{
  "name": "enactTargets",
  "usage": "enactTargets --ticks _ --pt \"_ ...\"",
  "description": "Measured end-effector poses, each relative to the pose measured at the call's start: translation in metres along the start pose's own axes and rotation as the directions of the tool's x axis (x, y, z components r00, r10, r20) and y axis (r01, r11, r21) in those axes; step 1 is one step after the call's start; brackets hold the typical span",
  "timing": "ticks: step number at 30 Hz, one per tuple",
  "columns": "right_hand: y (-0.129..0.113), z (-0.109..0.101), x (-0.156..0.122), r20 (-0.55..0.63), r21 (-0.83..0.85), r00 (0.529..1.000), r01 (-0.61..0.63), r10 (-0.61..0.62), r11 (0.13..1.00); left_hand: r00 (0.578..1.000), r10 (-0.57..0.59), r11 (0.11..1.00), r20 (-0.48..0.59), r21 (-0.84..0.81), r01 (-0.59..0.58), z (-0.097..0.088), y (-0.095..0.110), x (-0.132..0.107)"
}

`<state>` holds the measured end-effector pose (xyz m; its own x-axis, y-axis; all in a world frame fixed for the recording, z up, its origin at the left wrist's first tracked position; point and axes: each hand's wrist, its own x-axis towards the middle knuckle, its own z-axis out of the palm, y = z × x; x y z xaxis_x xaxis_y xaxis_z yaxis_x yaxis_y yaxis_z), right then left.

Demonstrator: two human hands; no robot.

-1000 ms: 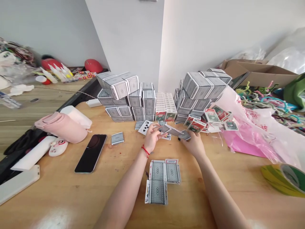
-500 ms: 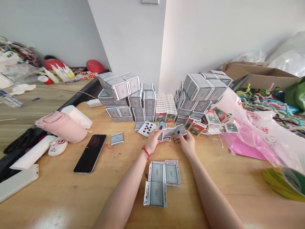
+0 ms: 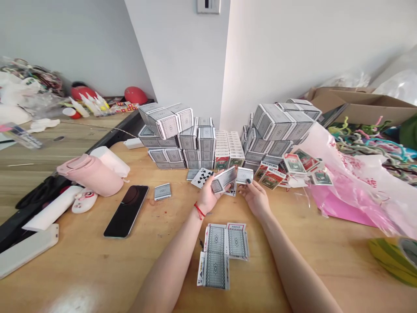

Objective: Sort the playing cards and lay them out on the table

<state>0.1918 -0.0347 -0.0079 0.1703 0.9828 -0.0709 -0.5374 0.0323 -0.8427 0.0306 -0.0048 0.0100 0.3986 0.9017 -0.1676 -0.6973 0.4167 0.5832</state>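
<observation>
My left hand (image 3: 209,194), with a red string bracelet at the wrist, grips a folded playing-card piece (image 3: 224,179), its grey patterned back toward me. My right hand (image 3: 256,194) pinches another card (image 3: 244,175) by its lower edge, close beside the first piece. Whether the two touch I cannot tell. Behind my left hand lies a face-up spade card (image 3: 201,178), partly covered by the fingers. Nearer me, several face-down cards (image 3: 216,239) lie joined or overlapping in an L shape. To the left rests a small card piece (image 3: 162,191).
Stacked card blocks rise at the back left (image 3: 167,124) and back right (image 3: 280,121), with card boxes (image 3: 229,148) between. A phone (image 3: 126,211) and a pink bottle (image 3: 94,174) lie left. Pink plastic wrap (image 3: 342,174) and yellow-green tape (image 3: 395,260) occupy the right.
My left hand has tilted its card piece upward, so more of the back shows. My right hand's card now stands more upright beside it. The view has shifted slightly.
</observation>
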Motion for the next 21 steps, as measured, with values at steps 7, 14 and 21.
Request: enactTargets --ticks 7,14,21 --pt "0.0039 -0.0026 0.0014 0.028 -0.038 0.999 0.019 -0.017 0.999 0.997 -0.063 0.998 0.035 0.023 0.062 -0.0011 -0.0038 -0.0003" --pt "0.0011 -0.0047 0.0035 -0.006 -0.007 1.0 0.026 -0.026 1.0 0.999 -0.035 0.999 0.04 0.002 0.035 -0.0029 -0.0013 0.0001" --pt "0.0002 -0.0007 0.001 0.004 0.031 1.0 0.002 -0.002 1.0 0.999 -0.019 1.0 0.04 0.021 0.018 -0.0013 -0.0034 0.0015"
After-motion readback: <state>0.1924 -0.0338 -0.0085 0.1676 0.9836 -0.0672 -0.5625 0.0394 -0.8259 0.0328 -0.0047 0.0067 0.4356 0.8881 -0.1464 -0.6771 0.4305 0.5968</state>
